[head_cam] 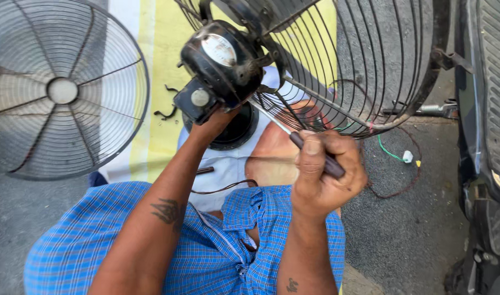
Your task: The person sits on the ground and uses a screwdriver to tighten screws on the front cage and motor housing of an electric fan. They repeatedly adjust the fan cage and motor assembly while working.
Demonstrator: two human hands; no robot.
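A black fan motor (222,63) with its rear wire guard (370,71) is held up in front of me. My left hand (214,124) grips the underside of the motor, mostly hidden by it. My right hand (326,172) is closed around the dark handle of a screwdriver (293,139). The metal shaft of the screwdriver points up and left toward the motor's side, where the guard meets it.
A separate round front guard (61,90) lies on the left. Small black clips (165,112) rest on a yellow and white sheet (157,33). Loose red and green wires (395,155) trail on the grey floor. A dark vehicle part (485,109) stands at the right edge.
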